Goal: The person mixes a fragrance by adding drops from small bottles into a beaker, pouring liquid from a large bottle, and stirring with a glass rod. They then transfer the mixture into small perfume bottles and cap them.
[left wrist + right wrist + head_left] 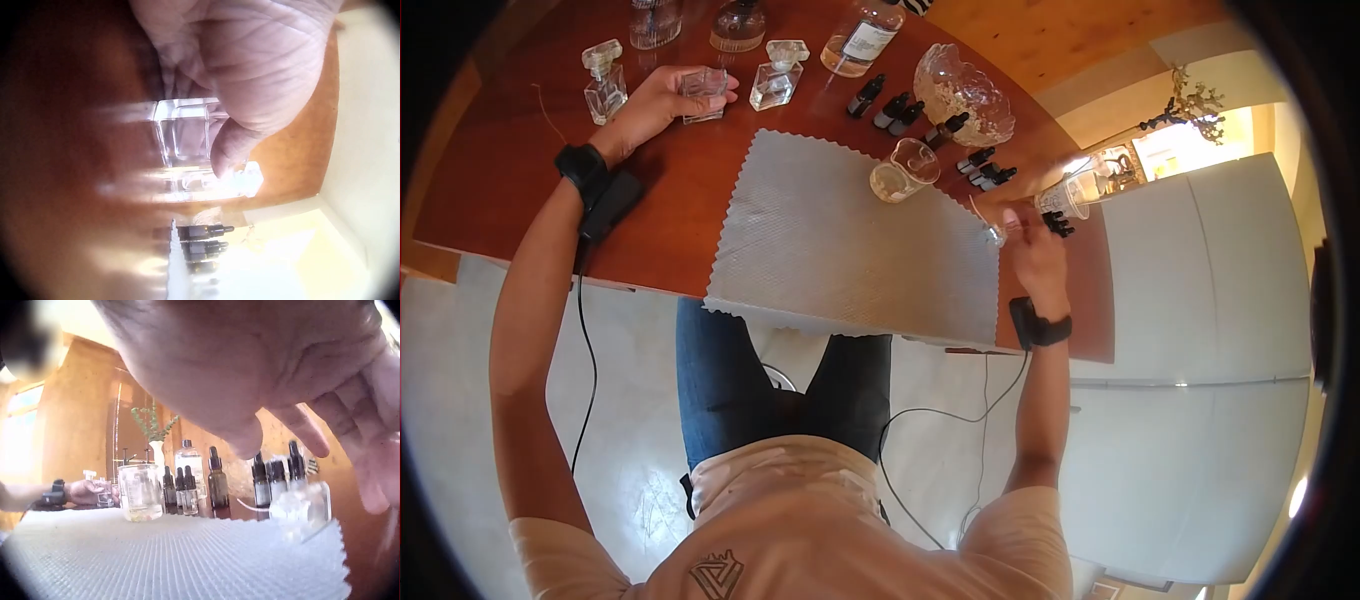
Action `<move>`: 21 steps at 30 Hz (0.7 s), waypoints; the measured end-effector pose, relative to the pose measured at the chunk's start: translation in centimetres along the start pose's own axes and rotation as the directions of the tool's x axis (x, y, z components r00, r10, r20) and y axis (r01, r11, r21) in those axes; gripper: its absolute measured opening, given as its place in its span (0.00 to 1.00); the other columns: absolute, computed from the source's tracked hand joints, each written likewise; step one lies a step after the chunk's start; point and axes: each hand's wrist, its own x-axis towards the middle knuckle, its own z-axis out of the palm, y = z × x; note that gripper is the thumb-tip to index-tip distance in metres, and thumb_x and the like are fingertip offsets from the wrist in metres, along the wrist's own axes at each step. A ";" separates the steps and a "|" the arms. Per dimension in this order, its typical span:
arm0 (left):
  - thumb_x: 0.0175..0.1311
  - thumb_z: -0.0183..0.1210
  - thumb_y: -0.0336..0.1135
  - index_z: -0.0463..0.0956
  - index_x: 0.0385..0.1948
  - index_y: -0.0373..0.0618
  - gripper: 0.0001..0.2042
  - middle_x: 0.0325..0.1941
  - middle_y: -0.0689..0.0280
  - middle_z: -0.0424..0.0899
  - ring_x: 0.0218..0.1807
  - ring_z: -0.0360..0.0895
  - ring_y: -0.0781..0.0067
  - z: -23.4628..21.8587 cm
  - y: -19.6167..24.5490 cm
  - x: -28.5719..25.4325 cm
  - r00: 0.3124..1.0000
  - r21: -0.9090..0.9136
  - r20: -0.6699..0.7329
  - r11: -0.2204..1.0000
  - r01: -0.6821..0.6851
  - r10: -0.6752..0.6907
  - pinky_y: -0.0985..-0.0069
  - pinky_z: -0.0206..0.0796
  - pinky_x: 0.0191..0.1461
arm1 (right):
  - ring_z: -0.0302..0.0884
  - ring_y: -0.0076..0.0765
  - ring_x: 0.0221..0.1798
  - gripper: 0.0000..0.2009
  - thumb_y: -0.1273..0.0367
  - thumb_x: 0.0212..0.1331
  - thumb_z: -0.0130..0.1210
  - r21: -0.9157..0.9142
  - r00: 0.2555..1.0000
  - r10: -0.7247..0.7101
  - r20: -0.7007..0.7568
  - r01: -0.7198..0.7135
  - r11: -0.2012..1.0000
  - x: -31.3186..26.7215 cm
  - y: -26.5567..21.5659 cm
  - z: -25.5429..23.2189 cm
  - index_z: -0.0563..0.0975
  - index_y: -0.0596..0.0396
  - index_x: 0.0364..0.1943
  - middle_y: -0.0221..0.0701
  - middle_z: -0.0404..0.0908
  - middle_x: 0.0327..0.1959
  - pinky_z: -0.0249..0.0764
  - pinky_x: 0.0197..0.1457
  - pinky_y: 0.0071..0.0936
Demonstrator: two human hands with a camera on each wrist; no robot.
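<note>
With the grey, scallop-edged mat (840, 265) taken as the clock's centre, a square clear-glass bottle with a faceted cap (606, 96) is seen at ten o'clock on the reddish-brown wooden table (495, 195). Next, between ten and eleven, a clear, square-sided glass bottle (181, 140) is held in the narrowed grip of the left hand (655, 98); no cap is seen on it. At eleven, a second capped clear bottle (776, 88) is left standing. Between twelve and one, small dark dropper bottles (888, 114) are grouped; at one, a clear glass beaker (895, 182) is set on the mat. At three, on the mat's edge, a clear, blocky piece with a thin pale tube (312, 506) is overhung by the right hand (1038, 255), its grip wide and apparently around nothing.

The step in hand is judged to be handling of the bottle's parts; whether the piece is being reached for or left cannot be told. If fitting is intended, steady hold and careful tube alignment would be called for.
</note>
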 end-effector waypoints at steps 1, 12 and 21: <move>0.69 0.63 0.32 0.76 0.60 0.36 0.19 0.57 0.60 0.84 0.60 0.80 0.71 -0.1 -0.2 0.0 1.000 0.004 0.000 1.000 -0.005 0.005 0.75 0.71 0.68 | 0.83 0.27 0.31 0.15 0.62 0.74 0.53 -0.062 0.998 0.001 -0.064 -0.005 0.998 -0.5 -1.9 -1.4 0.77 0.54 0.57 0.30 0.83 0.25 0.76 0.33 0.25; 0.68 0.64 0.35 0.77 0.60 0.36 0.21 0.56 0.61 0.85 0.59 0.80 0.72 0.4 0.9 -0.4 0.999 0.052 -0.047 0.999 0.011 -0.009 0.75 0.70 0.65 | 0.80 0.20 0.34 0.19 0.76 0.64 0.60 0.903 0.995 -0.074 0.061 -0.023 0.429 -1.9 -7.2 3.7 0.78 0.57 0.59 0.29 0.84 0.38 0.73 0.36 0.17; 0.67 0.64 0.33 0.77 0.58 0.35 0.20 0.53 0.61 0.86 0.58 0.81 0.72 0.2 0.4 0.0 0.999 0.041 -0.040 0.999 0.014 -0.013 0.75 0.70 0.63 | 0.83 0.24 0.30 0.10 0.76 0.60 0.56 0.496 0.866 0.189 -0.462 0.077 0.865 7.7 11.3 -2.8 0.86 0.60 0.42 0.35 0.86 0.27 0.77 0.33 0.26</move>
